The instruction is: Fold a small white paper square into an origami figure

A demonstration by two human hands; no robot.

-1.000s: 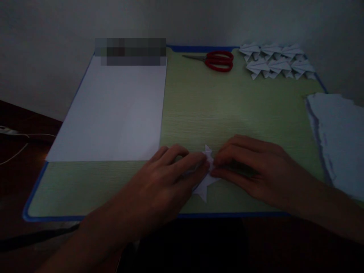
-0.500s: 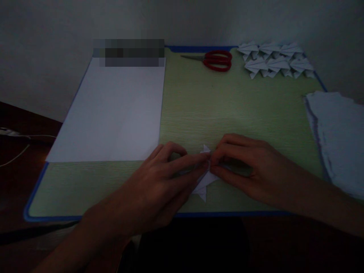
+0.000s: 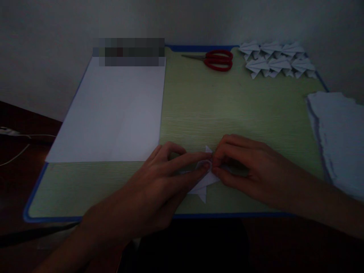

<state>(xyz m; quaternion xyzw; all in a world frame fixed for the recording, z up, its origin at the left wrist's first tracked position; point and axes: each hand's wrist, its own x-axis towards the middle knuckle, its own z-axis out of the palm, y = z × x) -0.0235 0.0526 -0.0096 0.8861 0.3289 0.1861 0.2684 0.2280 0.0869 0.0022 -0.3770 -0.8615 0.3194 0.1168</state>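
Note:
A small folded white paper figure lies near the front edge of the green board, with pointed tips showing at its top and bottom. From the left, my left hand rests over it, thumb and fingertips pressed on the paper. My right hand pinches the paper's right side between thumb and fingers. Both hands cover much of the figure, so its middle folds are partly hidden.
Scissors with red handles lie at the back. Several folded paper figures stand in two rows at the back right. A large white sheet covers the board's left; stacked paper lies at the right edge. The green board has a blue rim.
My left thumb has shifted slightly on the paper, and more of the figure's lower left shows. Both hands stay on the paper figure; the view has moved very slightly.

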